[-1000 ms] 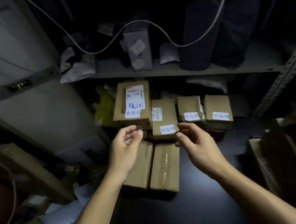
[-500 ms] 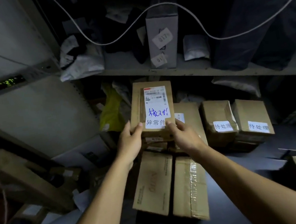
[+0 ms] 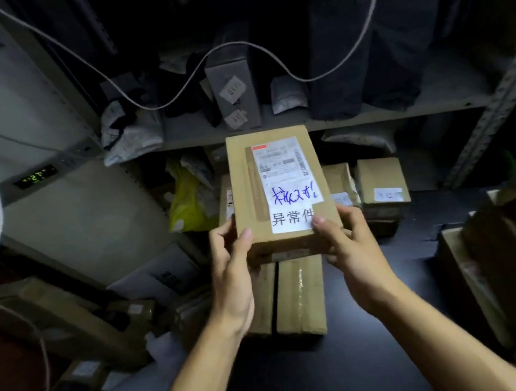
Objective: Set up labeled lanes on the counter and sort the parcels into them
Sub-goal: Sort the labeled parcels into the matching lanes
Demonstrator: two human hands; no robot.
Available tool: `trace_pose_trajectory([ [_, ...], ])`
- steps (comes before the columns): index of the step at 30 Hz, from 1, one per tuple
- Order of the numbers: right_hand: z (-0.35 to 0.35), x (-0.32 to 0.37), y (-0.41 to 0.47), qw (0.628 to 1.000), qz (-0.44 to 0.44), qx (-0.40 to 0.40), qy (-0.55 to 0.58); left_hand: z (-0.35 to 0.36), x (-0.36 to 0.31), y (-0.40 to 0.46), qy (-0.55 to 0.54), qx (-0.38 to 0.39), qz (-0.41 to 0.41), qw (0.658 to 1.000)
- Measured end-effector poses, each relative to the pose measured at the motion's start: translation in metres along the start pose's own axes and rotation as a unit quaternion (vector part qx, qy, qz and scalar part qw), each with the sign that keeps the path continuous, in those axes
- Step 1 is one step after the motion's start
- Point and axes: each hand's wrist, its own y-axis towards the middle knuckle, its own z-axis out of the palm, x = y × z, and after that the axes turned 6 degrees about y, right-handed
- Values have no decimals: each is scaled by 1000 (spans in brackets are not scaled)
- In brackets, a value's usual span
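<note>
A brown cardboard parcel (image 3: 245, 190) with a shipping label, blue handwriting and a white slip of printed characters is held up in front of me. My left hand (image 3: 232, 267) grips its lower left corner, thumb on top. My right hand (image 3: 347, 245) grips its lower right corner, thumb on the white slip. Below it two long brown boxes (image 3: 299, 297) lie side by side on the dark counter (image 3: 361, 365). Behind, to the right, two small labelled boxes (image 3: 382, 185) stand at the counter's back.
A metal shelf (image 3: 372, 114) with grey bags and an upright grey box (image 3: 233, 91) runs behind. White cables hang across it. A white appliance with a green display (image 3: 34, 176) stands left. More boxes and padded bags crowd the lower left and the right edge.
Both hands reached forward from empty, took hold of the labelled parcel at the back of the counter and lifted it up toward me, off the boxes it rested on.
</note>
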Motion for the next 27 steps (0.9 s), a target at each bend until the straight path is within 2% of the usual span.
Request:
trace_pose_trajectory([
  [7, -105, 43, -117, 998, -50, -7, -39, 52, -5, -137, -6, 158, -77, 984],
  [13, -197, 57, -206, 998, -51, -10, -42, 112, 7, -248, -7, 183, -67, 981],
  [17, -250, 70, -256, 998, -44, -32, -10, 151, 14, -295, 18, 230, -50, 972],
  [27, -333, 83, -313, 988, -70, -132, 38, 227, 20, -344, 54, 306, -80, 947],
])
